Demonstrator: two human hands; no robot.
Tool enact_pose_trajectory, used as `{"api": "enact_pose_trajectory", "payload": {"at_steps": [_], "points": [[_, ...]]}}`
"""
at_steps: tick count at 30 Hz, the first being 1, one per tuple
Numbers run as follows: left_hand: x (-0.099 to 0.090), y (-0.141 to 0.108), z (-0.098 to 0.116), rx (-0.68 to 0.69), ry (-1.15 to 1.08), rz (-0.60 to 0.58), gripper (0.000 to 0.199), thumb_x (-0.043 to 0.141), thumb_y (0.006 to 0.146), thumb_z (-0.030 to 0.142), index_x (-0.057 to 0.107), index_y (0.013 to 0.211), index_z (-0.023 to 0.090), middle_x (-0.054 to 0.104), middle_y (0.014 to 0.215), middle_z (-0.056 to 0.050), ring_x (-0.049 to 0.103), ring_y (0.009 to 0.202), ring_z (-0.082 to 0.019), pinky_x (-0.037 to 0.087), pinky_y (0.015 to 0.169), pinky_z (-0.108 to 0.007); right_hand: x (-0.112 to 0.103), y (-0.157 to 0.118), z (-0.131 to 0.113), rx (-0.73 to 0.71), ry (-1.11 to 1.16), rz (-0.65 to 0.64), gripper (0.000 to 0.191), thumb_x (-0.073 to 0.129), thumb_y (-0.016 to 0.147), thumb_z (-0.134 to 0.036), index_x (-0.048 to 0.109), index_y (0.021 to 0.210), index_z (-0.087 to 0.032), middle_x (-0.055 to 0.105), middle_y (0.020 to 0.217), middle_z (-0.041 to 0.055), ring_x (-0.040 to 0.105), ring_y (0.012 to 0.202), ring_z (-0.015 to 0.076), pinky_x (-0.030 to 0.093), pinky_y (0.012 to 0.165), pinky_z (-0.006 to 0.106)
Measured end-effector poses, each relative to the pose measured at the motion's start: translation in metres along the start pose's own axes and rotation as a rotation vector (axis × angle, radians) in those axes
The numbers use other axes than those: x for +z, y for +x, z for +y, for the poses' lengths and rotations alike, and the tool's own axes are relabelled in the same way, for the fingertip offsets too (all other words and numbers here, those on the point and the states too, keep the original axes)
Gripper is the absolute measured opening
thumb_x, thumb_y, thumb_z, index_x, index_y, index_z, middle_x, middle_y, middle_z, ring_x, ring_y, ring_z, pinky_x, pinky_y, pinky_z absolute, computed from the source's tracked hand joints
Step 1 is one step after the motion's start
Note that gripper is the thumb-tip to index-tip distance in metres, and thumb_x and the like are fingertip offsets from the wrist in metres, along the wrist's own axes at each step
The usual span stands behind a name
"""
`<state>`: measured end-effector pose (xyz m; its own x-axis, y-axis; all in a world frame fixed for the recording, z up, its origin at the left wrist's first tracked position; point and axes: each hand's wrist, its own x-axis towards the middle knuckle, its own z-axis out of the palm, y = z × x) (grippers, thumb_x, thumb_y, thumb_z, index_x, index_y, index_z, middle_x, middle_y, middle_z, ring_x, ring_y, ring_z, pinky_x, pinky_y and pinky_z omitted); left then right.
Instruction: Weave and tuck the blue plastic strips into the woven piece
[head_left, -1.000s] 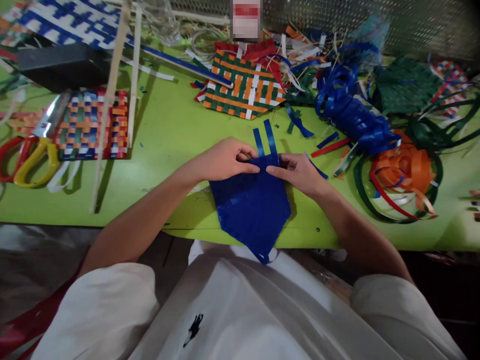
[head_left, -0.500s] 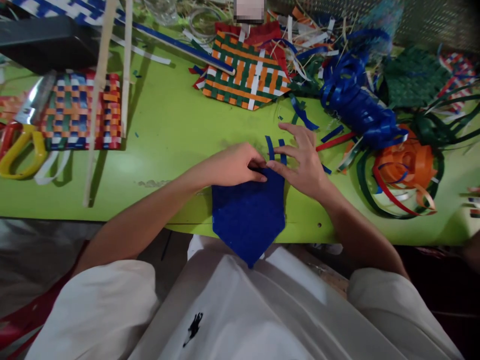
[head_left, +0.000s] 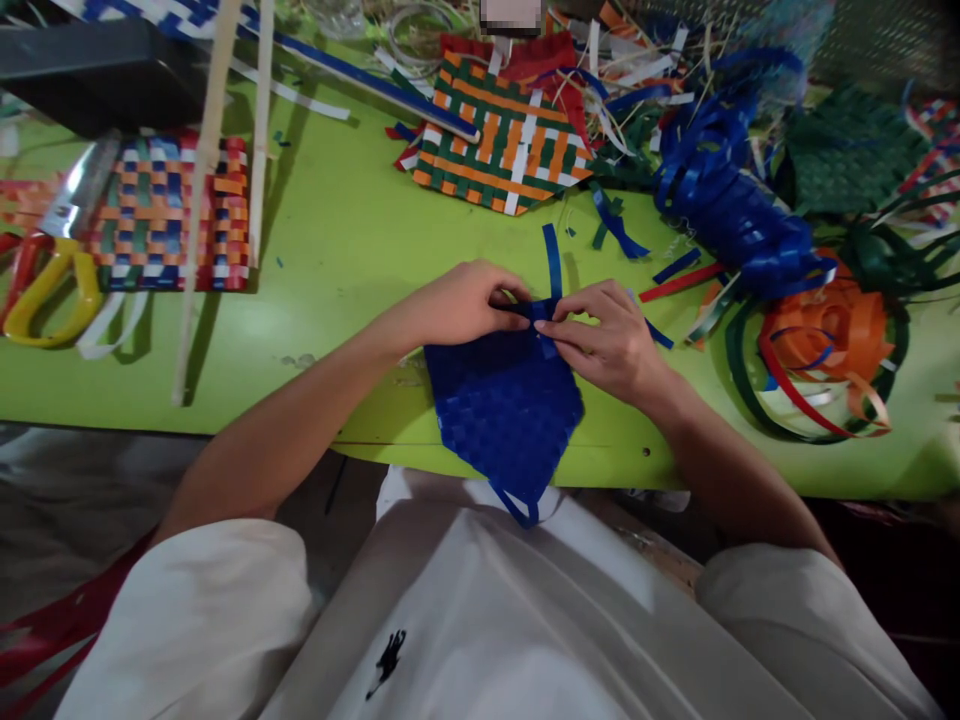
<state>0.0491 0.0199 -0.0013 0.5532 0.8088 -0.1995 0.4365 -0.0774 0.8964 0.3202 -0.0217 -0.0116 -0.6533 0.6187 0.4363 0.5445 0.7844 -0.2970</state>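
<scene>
A dark blue woven piece (head_left: 502,405) with a pointed lower end lies over the table's front edge, its tip above my shirt. A thin blue loop (head_left: 517,507) hangs at that tip. My left hand (head_left: 480,305) pinches the top edge of the weave between thumb and fingers. Beside it, my right hand (head_left: 607,335) pinches a blue strip (head_left: 544,318) folded down at the upper right corner. Another blue strip (head_left: 552,260) stands up from the same edge. My fingertips partly hide the fold.
Scissors (head_left: 56,270) lie at the left by a multicoloured woven piece (head_left: 161,215) and wooden sticks (head_left: 196,220). An orange-green woven piece (head_left: 502,135) lies beyond my hands. Blue strip coils (head_left: 739,220) and orange coils (head_left: 825,330) are on the right of the green table (head_left: 337,240).
My right hand has closed from spread fingers onto a strip, which is now folded down. The woven piece has shifted and tilted slightly, with its tip further right; a loop now shows there.
</scene>
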Motion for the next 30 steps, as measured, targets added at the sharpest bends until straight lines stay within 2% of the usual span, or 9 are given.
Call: {"api": "enact_pose_trajectory", "payload": {"at_steps": [3,6,11,17,25,28,30], "points": [[-0.002,0.001,0.000,-0.033,-0.080,-0.046,0.030,0.087,0.090,0.029,0.087,0.118,0.018,0.090,0.109,-0.008,0.081,0.101,-0.026,0.057,0.086,-0.033,0.002,0.001,0.002,-0.018,0.008,-0.024,0.027,0.063,0.116,-0.026,0.090,0.118,-0.029,0.084,0.110,0.0088,0.075,0.100,0.0263,0.060,0.092,0.047],[-0.005,0.000,0.003,-0.047,-0.093,-0.072,0.033,0.084,0.094,0.036,0.086,0.121,0.016,0.088,0.102,-0.008,0.076,0.089,-0.022,0.052,0.077,-0.031,0.003,0.000,0.001,-0.027,0.045,-0.008,0.027,0.063,0.116,-0.026,0.089,0.123,-0.027,0.083,0.109,0.0094,0.076,0.099,0.0256,0.061,0.089,0.044],[-0.006,-0.003,0.008,0.008,-0.080,-0.049,0.033,0.072,0.103,0.049,0.083,0.107,0.018,0.083,0.100,-0.006,0.068,0.085,-0.018,0.047,0.079,-0.031,0.000,-0.002,-0.005,-0.009,0.004,-0.046,0.028,0.062,0.116,-0.026,0.087,0.129,-0.030,0.083,0.112,0.0081,0.077,0.098,0.0247,0.061,0.089,0.043],[-0.004,-0.003,0.007,0.006,-0.090,-0.049,0.033,0.074,0.100,0.050,0.081,0.102,0.018,0.082,0.096,-0.006,0.069,0.085,-0.019,0.046,0.077,-0.032,-0.007,0.001,-0.013,-0.074,-0.073,-0.062,0.028,0.061,0.116,-0.023,0.088,0.126,-0.027,0.084,0.113,0.0096,0.078,0.098,0.0254,0.061,0.084,0.042],[0.001,-0.004,0.011,-0.034,-0.119,0.085,0.027,0.083,0.094,0.043,0.086,0.097,0.016,0.085,0.092,-0.008,0.070,0.082,-0.018,0.048,0.071,-0.030,-0.007,0.001,-0.012,0.000,0.024,-0.098,0.031,0.060,0.116,-0.024,0.088,0.128,-0.028,0.083,0.119,0.0119,0.079,0.105,0.0280,0.065,0.093,0.045],[0.001,-0.005,0.012,-0.033,-0.115,0.146,0.022,0.083,0.092,0.037,0.088,0.097,0.016,0.084,0.090,-0.008,0.069,0.081,-0.018,0.048,0.071,-0.030,-0.005,0.001,-0.012,0.022,0.087,-0.060,0.031,0.061,0.116,-0.024,0.087,0.132,-0.030,0.083,0.120,0.0111,0.079,0.108,0.0273,0.065,0.096,0.045],[-0.001,-0.005,0.012,-0.040,-0.096,0.182,0.024,0.083,0.091,0.038,0.089,0.096,0.016,0.083,0.087,-0.008,0.066,0.078,-0.018,0.047,0.067,-0.030,-0.004,0.002,-0.014,0.089,0.175,0.007,0.033,0.060,0.116,-0.025,0.085,0.137,-0.032,0.082,0.123,0.0109,0.079,0.111,0.0277,0.066,0.100,0.047]]}}
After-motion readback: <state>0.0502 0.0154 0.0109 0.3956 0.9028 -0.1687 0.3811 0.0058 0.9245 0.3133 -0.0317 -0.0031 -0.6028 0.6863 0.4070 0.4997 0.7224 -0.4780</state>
